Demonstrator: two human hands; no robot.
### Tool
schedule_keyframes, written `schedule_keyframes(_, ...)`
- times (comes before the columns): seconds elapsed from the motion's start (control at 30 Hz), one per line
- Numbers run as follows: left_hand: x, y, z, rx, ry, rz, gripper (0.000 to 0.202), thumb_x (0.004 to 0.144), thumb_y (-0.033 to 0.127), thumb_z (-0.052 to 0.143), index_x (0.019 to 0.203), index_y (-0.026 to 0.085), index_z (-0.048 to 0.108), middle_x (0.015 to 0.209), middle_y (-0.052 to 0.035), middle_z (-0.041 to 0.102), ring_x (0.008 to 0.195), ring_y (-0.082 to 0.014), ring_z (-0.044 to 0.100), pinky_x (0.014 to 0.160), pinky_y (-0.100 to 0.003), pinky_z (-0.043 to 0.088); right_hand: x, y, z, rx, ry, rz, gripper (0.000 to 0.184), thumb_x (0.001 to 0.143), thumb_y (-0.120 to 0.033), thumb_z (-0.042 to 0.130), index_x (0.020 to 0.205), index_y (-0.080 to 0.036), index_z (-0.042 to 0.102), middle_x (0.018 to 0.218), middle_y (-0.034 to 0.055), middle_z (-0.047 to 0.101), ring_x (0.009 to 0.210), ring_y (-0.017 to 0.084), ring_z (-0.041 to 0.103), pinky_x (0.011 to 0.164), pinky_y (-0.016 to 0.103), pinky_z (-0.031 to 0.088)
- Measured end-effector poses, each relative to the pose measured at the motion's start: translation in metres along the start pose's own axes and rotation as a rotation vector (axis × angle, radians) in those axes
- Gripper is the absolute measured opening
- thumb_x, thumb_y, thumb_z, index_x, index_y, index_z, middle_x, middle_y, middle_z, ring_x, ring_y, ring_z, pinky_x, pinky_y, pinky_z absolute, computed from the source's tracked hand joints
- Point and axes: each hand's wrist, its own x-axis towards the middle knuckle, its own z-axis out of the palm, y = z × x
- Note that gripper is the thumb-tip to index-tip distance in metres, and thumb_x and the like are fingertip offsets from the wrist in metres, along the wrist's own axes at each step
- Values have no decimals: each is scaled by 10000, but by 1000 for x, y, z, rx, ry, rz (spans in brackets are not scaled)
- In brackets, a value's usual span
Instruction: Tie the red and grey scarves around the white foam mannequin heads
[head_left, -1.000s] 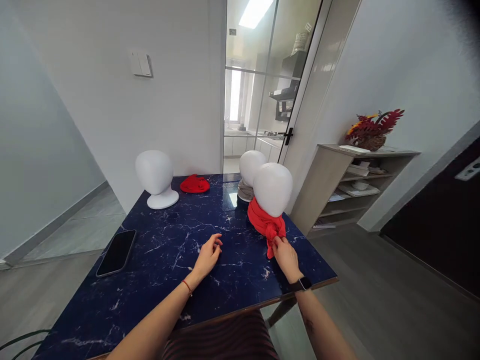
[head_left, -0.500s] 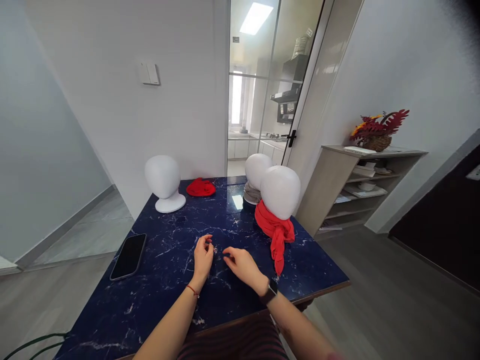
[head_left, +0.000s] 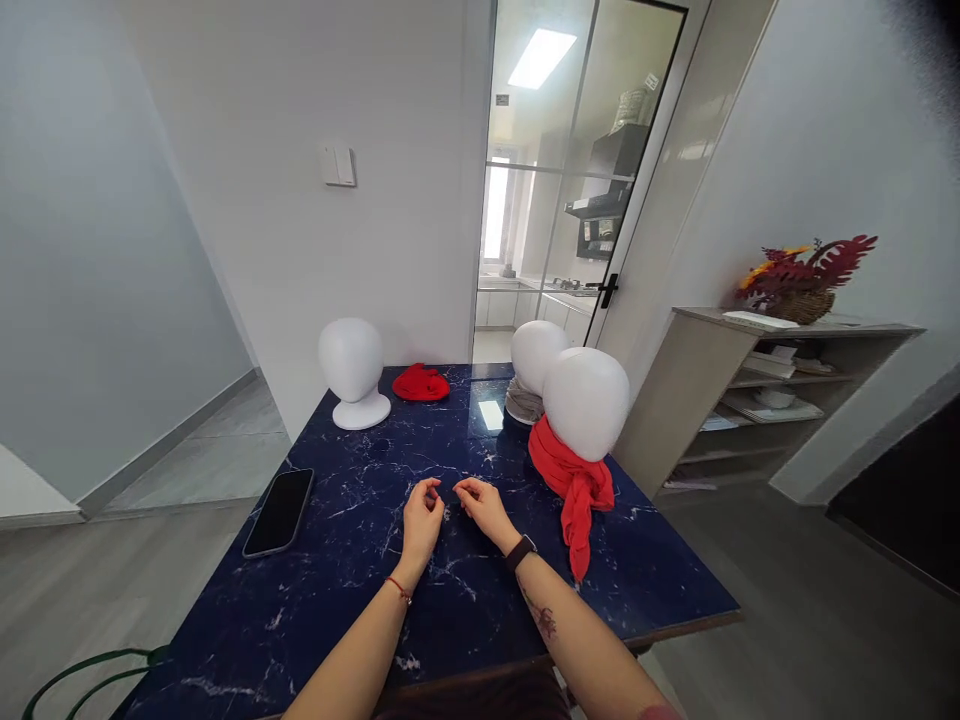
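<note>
My left hand (head_left: 424, 521) rests just over the middle of the dark blue marbled table (head_left: 330, 590), fingers loosely curled and apart from the thumb, with nothing in them. Facing it across a small gap is my right hand (head_left: 486, 512), also loosely bent and without anything in its grasp. Nearest to the right hand is a red scarf (head_left: 576, 487), wrapped and knotted round the neck of a white mannequin head (head_left: 586, 402), one end hanging down over the tabletop. Behind it another white head (head_left: 537, 355) wears a grey scarf (head_left: 523, 400) at its neck.
At the back left stands a bare white mannequin head (head_left: 351, 362) beside a folded red cloth (head_left: 421, 383). A black phone (head_left: 279, 511) lies near the table's left edge. A shelf unit (head_left: 697, 380) stands right of the glass door (head_left: 570, 120).
My view has swung a little to the left, so everything appears further right. Relative to the table, my right hand has shifted left, away from the red scarf. Both hands remain without anything in them.
</note>
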Motion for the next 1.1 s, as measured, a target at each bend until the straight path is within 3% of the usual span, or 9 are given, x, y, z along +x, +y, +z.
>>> schedule_keyframes(0.3, 2, 0, -4, 5, 27, -37, 250, 680, 206, 516, 910, 193, 614, 730, 15, 559, 563, -122, 507, 586, -257, 419, 1, 3, 4, 56, 13, -5, 274, 827, -387, 498, 840, -169, 662, 586, -16, 556, 498, 109, 483, 481, 211, 377)
schedule_keyframes(0.57, 0, 4, -3, 24, 27, -23, 276, 657, 129, 489, 899, 177, 613, 726, 15, 548, 579, -120, 493, 616, -265, 425, 0, -1, 3, 45, -2, -13, 262, 836, -365, 479, 834, -172, 655, 586, -14, 563, 489, 114, 476, 479, 216, 365)
schedule_keyframes(0.73, 0, -4, -3, 37, 64, -58, 276, 693, 134, 480, 936, 181, 604, 765, 4, 556, 635, -128, 537, 638, -265, 456, -4, -5, 8, -91, -12, -89, 237, 847, -295, 472, 818, -182, 678, 625, -5, 605, 550, 122, 511, 535, 214, 354)
schedule_keyframes(0.83, 25, -14, -11, 112, 147, -82, 282, 715, 132, 498, 981, 173, 578, 879, -27, 575, 746, -137, 582, 739, -285, 489, -7, -8, 10, -176, -30, -97, 231, 860, -271, 471, 837, -193, 687, 615, -11, 609, 542, 120, 518, 533, 208, 335)
schedule_keyframes(0.97, 91, -28, -38, 207, 258, -118, 396, 732, 168, 558, 1124, 149, 500, 1104, -105, 549, 918, -180, 598, 864, -363, 480, -11, -12, 9, -200, -51, -87, 221, 873, -267, 478, 858, -203, 689, 627, -13, 632, 555, 122, 553, 552, 205, 351)
schedule_keyframes(1.1, 160, -45, -70, 349, 361, -171, 646, 704, 230, 651, 1279, 102, 385, 1289, -199, 461, 1261, -303, 427, 1039, -453, 351, -12, -14, 9, -200, -77, -84, 222, 877, -264, 474, 851, -210, 688, 659, -9, 658, 575, 129, 578, 555, 209, 362)
